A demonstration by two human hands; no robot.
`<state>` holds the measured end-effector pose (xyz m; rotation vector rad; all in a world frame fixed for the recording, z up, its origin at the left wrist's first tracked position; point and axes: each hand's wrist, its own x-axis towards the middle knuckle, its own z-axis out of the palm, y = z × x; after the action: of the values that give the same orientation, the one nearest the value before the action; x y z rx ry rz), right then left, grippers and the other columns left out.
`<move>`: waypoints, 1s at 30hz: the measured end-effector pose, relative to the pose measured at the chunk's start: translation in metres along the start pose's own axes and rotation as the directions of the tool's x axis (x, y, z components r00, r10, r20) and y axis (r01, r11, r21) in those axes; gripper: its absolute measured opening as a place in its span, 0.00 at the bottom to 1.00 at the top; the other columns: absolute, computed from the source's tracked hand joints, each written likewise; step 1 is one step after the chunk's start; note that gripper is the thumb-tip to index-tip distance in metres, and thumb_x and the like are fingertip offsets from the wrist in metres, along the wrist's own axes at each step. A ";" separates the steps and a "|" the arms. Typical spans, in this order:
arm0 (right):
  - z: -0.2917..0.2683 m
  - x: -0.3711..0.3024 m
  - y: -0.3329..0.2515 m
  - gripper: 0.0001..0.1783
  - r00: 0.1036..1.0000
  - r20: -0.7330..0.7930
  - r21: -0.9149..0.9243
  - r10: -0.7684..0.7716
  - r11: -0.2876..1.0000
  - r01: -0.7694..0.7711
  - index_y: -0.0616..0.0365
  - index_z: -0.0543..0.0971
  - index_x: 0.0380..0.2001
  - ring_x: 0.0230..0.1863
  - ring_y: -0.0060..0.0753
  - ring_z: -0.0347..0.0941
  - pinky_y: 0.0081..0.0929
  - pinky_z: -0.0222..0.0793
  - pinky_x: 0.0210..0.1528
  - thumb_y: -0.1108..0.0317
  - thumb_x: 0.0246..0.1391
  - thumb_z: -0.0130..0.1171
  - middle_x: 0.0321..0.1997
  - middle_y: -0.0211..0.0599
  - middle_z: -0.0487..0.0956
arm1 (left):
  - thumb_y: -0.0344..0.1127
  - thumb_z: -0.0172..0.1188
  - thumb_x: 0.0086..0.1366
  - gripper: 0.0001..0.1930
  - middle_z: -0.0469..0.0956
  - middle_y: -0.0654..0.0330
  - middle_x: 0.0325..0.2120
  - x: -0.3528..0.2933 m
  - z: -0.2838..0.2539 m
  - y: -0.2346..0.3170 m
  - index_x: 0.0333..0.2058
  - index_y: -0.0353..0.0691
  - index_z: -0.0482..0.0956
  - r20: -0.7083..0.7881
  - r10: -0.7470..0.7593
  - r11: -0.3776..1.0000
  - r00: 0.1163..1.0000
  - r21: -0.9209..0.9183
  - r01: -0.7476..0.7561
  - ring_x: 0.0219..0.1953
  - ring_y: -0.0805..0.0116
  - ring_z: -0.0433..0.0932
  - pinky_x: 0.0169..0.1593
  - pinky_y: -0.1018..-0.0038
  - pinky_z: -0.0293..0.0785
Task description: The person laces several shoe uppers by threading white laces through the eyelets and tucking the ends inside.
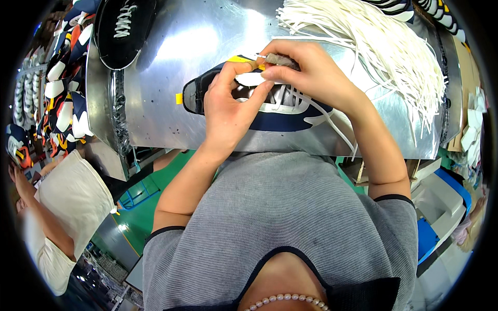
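Note:
A navy, white and black shoe upper (282, 120) with yellow accents lies on its side on the metal tabletop, its heel toward the left. Laces (282, 98) cross its lower throat, and loose white ends trail past the table's front edge. My left hand (229, 111) is closed on the upper, fingers and thumb pinching around its white tongue (250, 79). Beside it, my right hand (311, 70) grips an awl-like tool (280, 61) with a tape-wrapped handle. The tool's thin metal tip points left, close to my left fingertips; its exact end is hard to make out.
A large bundle of white shoelaces (384, 57) spreads over the table's right side. A black laced shoe (124, 31) stands at the far left. Piled shoe uppers (65, 98) hang beyond the left edge, where a person in a cream top (75, 199) works. More uppers (441, 13) lie at the far right.

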<state>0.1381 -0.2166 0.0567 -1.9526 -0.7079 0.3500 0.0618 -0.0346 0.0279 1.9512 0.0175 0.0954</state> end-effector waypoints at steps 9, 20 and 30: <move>0.008 -0.044 -0.003 0.08 0.986 -0.167 -0.122 0.000 0.992 -0.021 0.58 0.72 0.34 0.24 0.43 0.76 0.36 0.68 0.28 0.67 0.60 0.59 0.21 0.38 0.77 | 0.25 0.69 0.58 0.17 0.82 0.55 0.41 -0.003 0.004 0.006 0.45 0.32 0.75 -0.030 -0.065 0.995 0.997 -0.077 0.063 0.39 0.70 0.83 0.43 0.75 0.80; 0.055 -0.027 -0.007 0.13 0.942 -0.265 -0.670 -0.208 0.742 -0.025 0.59 0.73 0.33 0.20 0.35 0.77 0.29 0.70 0.19 0.67 0.45 0.64 0.21 0.34 0.78 | 0.28 0.66 0.59 0.16 0.81 0.55 0.37 -0.010 0.013 -0.008 0.46 0.37 0.76 -0.112 0.127 0.970 0.986 0.221 -0.100 0.38 0.59 0.79 0.43 0.66 0.74; -0.005 -0.061 -0.028 0.14 0.940 -0.327 -0.440 0.098 0.864 -0.243 0.59 0.76 0.37 0.30 0.39 0.79 0.30 0.75 0.31 0.64 0.51 0.66 0.29 0.36 0.78 | 0.21 0.61 0.60 0.21 0.84 0.54 0.37 0.006 0.005 0.002 0.52 0.31 0.70 -0.075 -0.185 0.959 0.980 -0.230 0.164 0.41 0.72 0.82 0.45 0.78 0.76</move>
<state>0.0833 -0.2484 0.0800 -2.4811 -0.4461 -0.0239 0.0679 -0.0398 0.0280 1.7110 0.2334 0.0712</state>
